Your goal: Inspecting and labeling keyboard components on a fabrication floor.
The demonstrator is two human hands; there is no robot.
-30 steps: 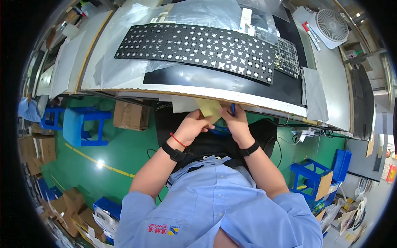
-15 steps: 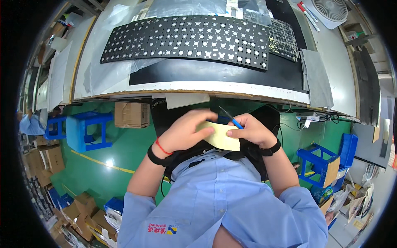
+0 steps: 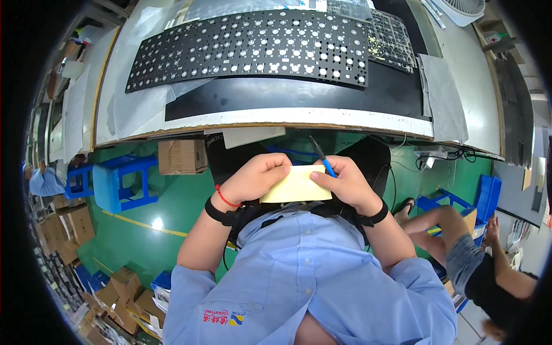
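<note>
A pale yellow slip of paper (image 3: 296, 187) is stretched above my lap, below the table's front edge. My left hand (image 3: 259, 177) is closed and pinches its upper left corner between thumb and fingers. On the other side my right hand (image 3: 348, 181) is closed, its thumb pressed on the paper's upper right part. The same hand holds a slim pen-like tool (image 3: 325, 161), blue at the lower end with a thin dark tip pointing up and left. I cannot make out its exact kind.
A long black keyboard circuit board (image 3: 253, 49) lies on the black mat (image 3: 299, 98). Behind its right end is a second keyboard-like panel (image 3: 391, 43), beside a grey cloth (image 3: 443, 98). A blue stool (image 3: 123, 184) and a carton (image 3: 181, 157) stand left; a person (image 3: 460, 241) sits at right.
My left hand has moved down and left, and its fingers now pinch the paper's corner. The paper is flatter and straighter. A person has come into view at the right.
</note>
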